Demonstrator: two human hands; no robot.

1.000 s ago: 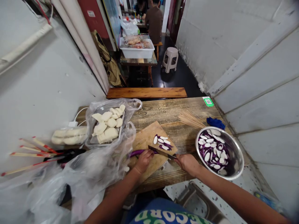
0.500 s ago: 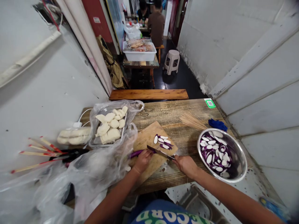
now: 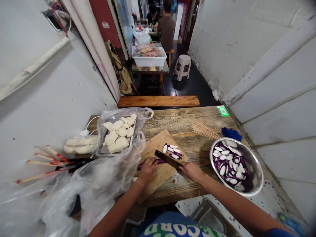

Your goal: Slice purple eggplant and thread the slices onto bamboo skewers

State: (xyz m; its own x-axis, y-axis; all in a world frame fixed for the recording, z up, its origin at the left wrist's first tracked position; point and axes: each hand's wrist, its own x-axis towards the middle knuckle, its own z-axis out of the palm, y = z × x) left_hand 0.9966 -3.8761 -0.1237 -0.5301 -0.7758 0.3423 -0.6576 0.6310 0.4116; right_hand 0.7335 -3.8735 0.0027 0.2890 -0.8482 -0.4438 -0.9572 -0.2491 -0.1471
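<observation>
A long purple eggplant [image 3: 161, 161] lies across the wooden cutting board [image 3: 158, 179], and my left hand [image 3: 147, 171] is closed over it, covering its middle. My right hand [image 3: 192, 171] grips the handle of a kitchen knife [image 3: 169, 160]. Its dark blade stands at the eggplant's cut end, between the eggplant and the pieces. Beyond the blade, several oval white slices with purple skin [image 3: 172, 148] rest on the board. To the right, a steel bowl [image 3: 259, 184] holds many more eggplant slices [image 3: 229, 164].
Left of the board, pale dough-like pieces [image 3: 119, 131] fill a bagged tray, with crumpled plastic bags [image 3: 98, 184] nearer me. Thin wooden skewers [image 3: 204, 129] and a blue cloth [image 3: 231, 133] lie behind the bowl. A bench [image 3: 158, 101] stands past the table; two people sit farther back.
The knife blade has turned to show more of its flat side, and its handle has shifted slightly left. My left hand has moved a little left. The whole view has shifted slightly.
</observation>
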